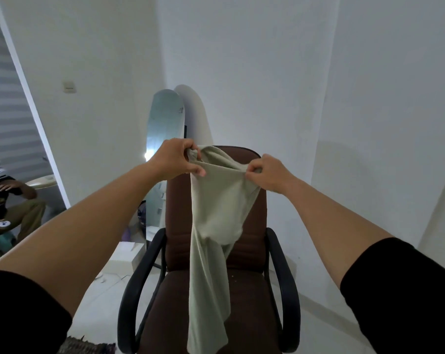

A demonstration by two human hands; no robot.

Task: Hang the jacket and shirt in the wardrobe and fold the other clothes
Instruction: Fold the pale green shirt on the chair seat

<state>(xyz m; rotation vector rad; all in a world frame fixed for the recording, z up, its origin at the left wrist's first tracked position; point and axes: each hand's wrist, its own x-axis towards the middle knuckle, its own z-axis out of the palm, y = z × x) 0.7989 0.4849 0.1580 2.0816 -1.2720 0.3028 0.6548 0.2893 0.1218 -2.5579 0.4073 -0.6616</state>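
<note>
A pale green garment [216, 226] hangs in the air in front of a brown office chair [252, 302]. My left hand [176, 158] grips its top edge at the left, fingers curled round the cloth. My right hand [266, 172] pinches the top edge at the right. The cloth stretches between both hands and drops in long folds down past the chair's seat. No wardrobe, jacket or hanger is in view.
The chair has black armrests [139, 284] and stands against a white corner. A tall arched mirror [165, 139] leans on the wall behind it. A white box [124, 256] lies on the floor at left. A seated person [9, 208] is at the far left.
</note>
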